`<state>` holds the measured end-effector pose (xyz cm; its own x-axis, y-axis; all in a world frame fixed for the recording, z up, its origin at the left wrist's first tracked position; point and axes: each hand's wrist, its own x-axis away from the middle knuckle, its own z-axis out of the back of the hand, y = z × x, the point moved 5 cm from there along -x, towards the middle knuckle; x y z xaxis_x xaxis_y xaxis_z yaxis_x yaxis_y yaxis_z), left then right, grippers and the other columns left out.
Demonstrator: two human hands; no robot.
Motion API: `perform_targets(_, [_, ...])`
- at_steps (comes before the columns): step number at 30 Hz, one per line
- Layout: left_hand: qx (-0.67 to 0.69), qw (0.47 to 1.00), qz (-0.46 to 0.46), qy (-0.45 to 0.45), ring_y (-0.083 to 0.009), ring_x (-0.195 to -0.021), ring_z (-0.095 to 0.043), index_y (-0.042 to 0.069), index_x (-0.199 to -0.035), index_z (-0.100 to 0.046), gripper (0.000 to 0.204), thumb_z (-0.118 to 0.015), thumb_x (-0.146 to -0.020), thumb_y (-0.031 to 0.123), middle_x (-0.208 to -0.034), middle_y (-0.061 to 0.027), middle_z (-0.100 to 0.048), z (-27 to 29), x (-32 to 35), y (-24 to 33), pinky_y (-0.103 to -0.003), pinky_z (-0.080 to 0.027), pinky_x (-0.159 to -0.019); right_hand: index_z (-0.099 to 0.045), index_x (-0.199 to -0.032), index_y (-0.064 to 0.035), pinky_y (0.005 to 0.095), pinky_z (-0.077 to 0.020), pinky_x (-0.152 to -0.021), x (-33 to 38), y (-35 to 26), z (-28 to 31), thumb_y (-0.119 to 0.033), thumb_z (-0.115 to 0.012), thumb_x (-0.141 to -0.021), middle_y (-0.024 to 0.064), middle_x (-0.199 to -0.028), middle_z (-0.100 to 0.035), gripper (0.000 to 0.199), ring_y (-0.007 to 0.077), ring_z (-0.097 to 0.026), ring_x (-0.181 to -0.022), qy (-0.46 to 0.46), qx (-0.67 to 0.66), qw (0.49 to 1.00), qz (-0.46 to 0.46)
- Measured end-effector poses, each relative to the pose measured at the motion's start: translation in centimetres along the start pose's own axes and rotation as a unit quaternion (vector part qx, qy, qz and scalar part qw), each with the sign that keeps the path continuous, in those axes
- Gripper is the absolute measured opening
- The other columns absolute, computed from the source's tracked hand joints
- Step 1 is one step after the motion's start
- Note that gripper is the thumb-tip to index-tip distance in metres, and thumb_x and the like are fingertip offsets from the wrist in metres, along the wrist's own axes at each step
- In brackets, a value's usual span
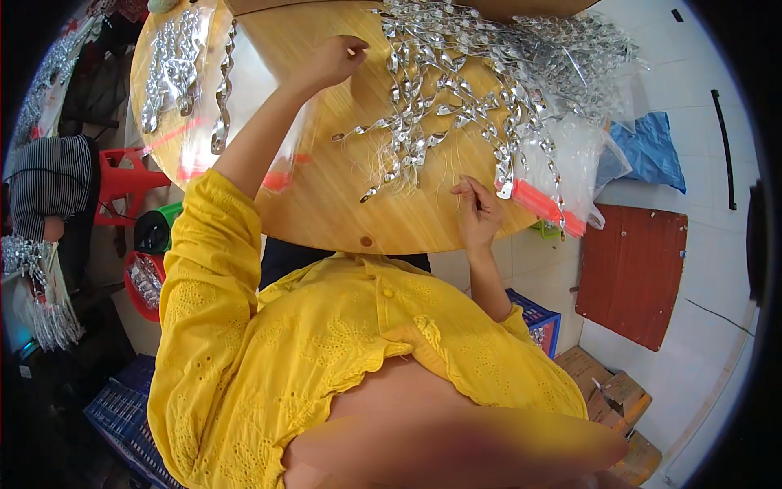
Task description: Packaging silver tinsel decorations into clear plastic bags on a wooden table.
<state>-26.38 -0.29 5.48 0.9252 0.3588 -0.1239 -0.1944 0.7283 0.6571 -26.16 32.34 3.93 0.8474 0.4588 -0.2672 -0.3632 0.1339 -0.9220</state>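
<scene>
Silver twisted metal spirals [415,134] lie tangled across the right half of a round wooden table [342,212], with pale thin threads [379,167] trailing from them. My left hand [336,62] is stretched over the far middle of the table, left of the spirals. Its fingers are curled closed; whatever they hold is too small to make out. Near the front edge, my right hand [479,210] is raised with thumb and fingertips pinched together. A fine thread [457,175] runs to those fingertips, beside the lower ends of the spirals.
Clear plastic bags [252,90] with red strips lie on the left, one spiral [224,98] on top. More spirals [171,61] sit farther left. A cardboard box [326,6] stands at the far edge. Another person [53,179] sits left, by a red stool [130,183].
</scene>
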Motion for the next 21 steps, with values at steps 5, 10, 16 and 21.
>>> perform_targets(5, [0.112,0.967,0.215,-0.081,-0.0197,-0.056,-0.057,-0.001,-0.084,-0.059,0.032,-0.052,-0.078,0.03,-0.068,-0.0121,-0.06,-2.7,-3.4,-0.2,-0.03,-0.047,-0.056,-0.057,-0.094,0.0007,0.0168,-0.0383,-0.059,-0.4,0.0,-0.1,-0.008,-0.048,-0.084,0.0059,-0.072,-0.06,0.016,0.0062,-0.051,-0.064,0.037,-0.042,0.997,-0.045])
perform_targets(10, [0.099,0.966,0.238,-0.017,-0.0164,-0.044,-0.054,-0.001,-0.067,-0.057,0.028,-0.05,-0.076,0.024,-0.054,-0.0093,-0.057,-3.5,-4.7,-1.8,-0.027,-0.046,-0.047,-0.05,-0.1,-0.0017,0.0148,-0.0336,-0.05,-0.2,0.4,0.1,-0.009,-0.047,-0.085,0.0058,-0.076,-0.061,0.017,0.003,-0.044,-0.054,0.004,-0.034,0.996,-0.077])
perform_targets(16, [0.448,0.832,0.319,0.074,-0.0153,-0.052,-0.054,0.005,-0.072,-0.057,0.018,-0.054,-0.075,0.023,-0.06,-0.0051,-0.054,-1.5,-2.3,-3.9,-0.025,-0.046,-0.051,-0.044,-0.09,-0.0033,0.0143,-0.0296,-0.044,-0.2,0.8,-0.5,-0.01,-0.048,-0.085,0.0051,-0.078,-0.061,0.01,0.0012,-0.038,-0.048,0.003,-0.123,0.985,-0.119])
perform_targets(21, [0.609,0.771,0.076,0.171,-0.0162,-0.071,-0.055,-0.001,-0.092,-0.052,0.028,-0.044,-0.086,0.025,-0.081,-0.0073,-0.057,1.6,-2.1,-4.1,-0.023,-0.044,-0.062,-0.044,-0.089,-0.0038,0.0147,-0.0349,-0.048,-0.2,1.1,-0.5,-0.01,-0.05,-0.084,0.0068,-0.078,-0.06,0.01,0.0026,-0.045,-0.054,-0.02,-0.093,0.988,-0.123])
